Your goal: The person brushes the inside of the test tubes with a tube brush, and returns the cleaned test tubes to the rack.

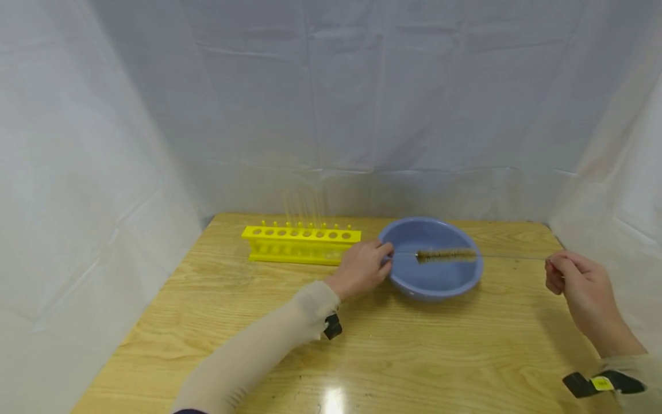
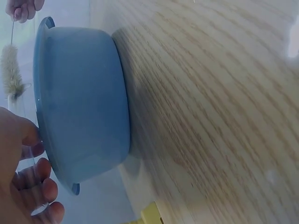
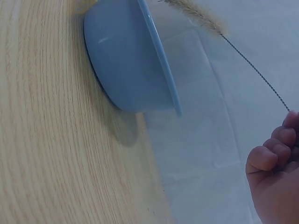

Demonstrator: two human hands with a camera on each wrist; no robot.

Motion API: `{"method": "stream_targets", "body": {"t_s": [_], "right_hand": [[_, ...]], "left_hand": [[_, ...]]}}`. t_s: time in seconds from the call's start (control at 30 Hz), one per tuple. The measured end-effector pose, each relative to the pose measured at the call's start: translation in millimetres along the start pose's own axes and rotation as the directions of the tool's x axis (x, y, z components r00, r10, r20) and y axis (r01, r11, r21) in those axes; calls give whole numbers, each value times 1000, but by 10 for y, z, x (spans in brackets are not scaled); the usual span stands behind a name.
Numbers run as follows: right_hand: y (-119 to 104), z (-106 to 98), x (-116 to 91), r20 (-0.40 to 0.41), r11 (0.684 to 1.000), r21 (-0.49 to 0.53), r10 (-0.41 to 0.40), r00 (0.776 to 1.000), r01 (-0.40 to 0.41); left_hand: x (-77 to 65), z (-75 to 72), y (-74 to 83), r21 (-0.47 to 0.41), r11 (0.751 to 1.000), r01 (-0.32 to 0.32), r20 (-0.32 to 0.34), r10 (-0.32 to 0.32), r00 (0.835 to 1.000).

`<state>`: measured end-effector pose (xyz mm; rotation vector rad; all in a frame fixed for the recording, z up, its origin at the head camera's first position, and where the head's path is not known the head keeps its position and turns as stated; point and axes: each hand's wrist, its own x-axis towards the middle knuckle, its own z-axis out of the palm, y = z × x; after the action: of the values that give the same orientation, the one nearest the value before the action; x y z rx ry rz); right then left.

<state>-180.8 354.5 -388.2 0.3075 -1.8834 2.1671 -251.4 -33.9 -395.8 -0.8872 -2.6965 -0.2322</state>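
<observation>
My left hand [image 1: 364,264] grips a clear glass test tube [image 2: 30,176], held sideways above the left rim of the blue basin [image 1: 429,290]. In the left wrist view the fingers [image 2: 49,189] curl round the glass. Far to the right, my right hand [image 1: 587,287] pinches the end of the twisted wire handle of a test tube brush [image 1: 446,255]. The tan bristles hang over the basin, outside the tube, with the brush tip right at the tube's mouth. Wire and tube lie roughly in one line.
A yellow test tube rack [image 1: 300,234] stands left of the basin, with several clear glass tubes [image 1: 302,210] upright in it. Everything is on a wooden table [image 1: 414,356]. White sheeting [image 1: 341,103] hangs behind and at both sides.
</observation>
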Motion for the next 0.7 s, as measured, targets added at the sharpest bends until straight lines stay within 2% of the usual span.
{"method": "stream_targets", "body": {"t_s": [0.2, 0.33, 0.5, 0.7], "right_hand": [[7, -9, -1, 33, 999, -24, 22, 999, -21], [-4, 1, 6, 75, 998, -56, 18, 997, -14], [1, 97, 42, 138, 976, -218, 29, 990, 2], [16, 217, 60, 140, 940, -341, 31, 990, 19]], "left_hand": [[4, -3, 14, -10, 1000, -13, -37, 13, 999], [15, -21, 34, 22, 999, -43, -66, 45, 997], [29, -30, 74, 57, 994, -88, -80, 93, 993], [56, -35, 105, 55, 995, -80, -69, 84, 994]]}}
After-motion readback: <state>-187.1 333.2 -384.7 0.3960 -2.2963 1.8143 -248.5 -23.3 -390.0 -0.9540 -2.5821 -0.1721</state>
